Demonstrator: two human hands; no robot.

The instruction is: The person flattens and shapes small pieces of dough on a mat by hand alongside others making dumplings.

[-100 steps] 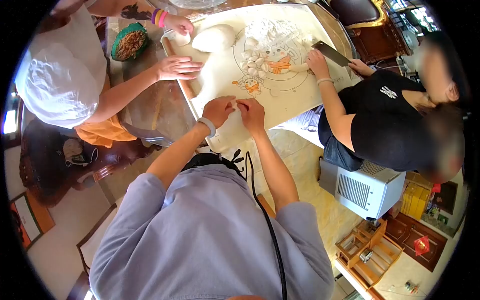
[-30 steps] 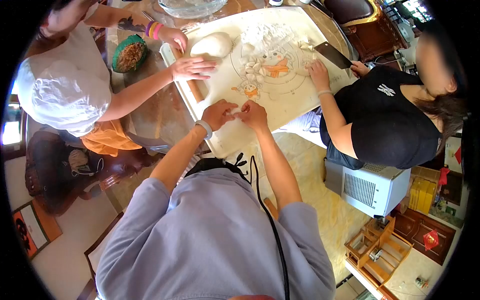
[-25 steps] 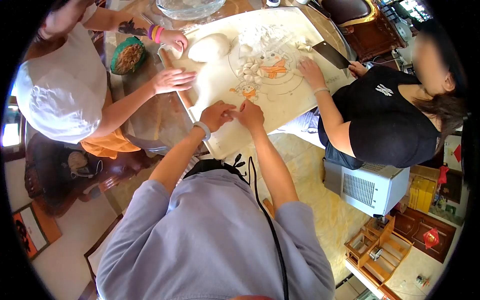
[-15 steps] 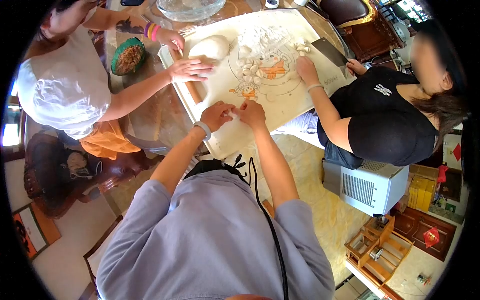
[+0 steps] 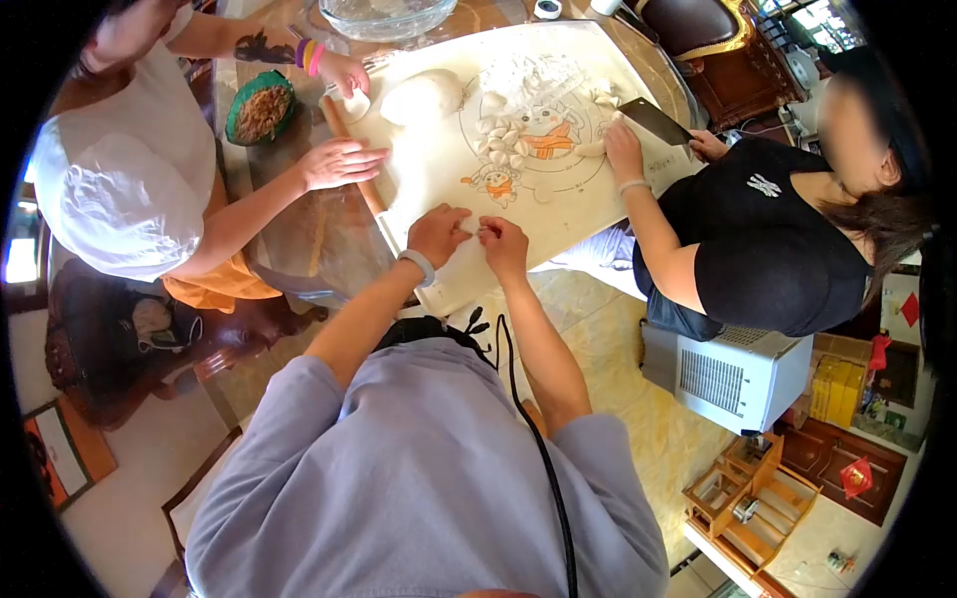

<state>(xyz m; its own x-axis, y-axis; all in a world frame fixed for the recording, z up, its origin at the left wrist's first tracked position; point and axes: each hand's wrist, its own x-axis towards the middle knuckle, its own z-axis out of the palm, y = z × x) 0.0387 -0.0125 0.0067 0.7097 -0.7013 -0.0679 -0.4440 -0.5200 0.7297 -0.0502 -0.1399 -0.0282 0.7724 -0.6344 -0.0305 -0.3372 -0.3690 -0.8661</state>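
Note:
My left hand (image 5: pixel 439 234) is over the near edge of the white printed mat (image 5: pixel 558 219), its fingers curled together around something too small to make out. Just to its right, a narrow gap away, my right hand (image 5: pixel 503 246) has thumb and fingers pinched; what they hold is hidden. Beyond them lie small dough pieces (image 5: pixel 500 143) in a cluster, and a large smooth dough lump (image 5: pixel 421 97) at the mat's back left. A rolling pin (image 5: pixel 351 151) lies along the left edge, beneath another person's hand (image 5: pixel 342 163).
At the right, a person in black holds a cleaver (image 5: pixel 655 121) beside a dough strip (image 5: pixel 590 149). The person at the left has a round wrapper (image 5: pixel 357 103) in one hand. A green bowl of filling (image 5: pixel 261 110) and a glass bowl (image 5: pixel 387 18) stand on the table.
My hands have moved apart from their earlier touching position. The left person's hand has drawn back leftward along the rolling pin. The cleaver has shifted left, toward the dough strip.

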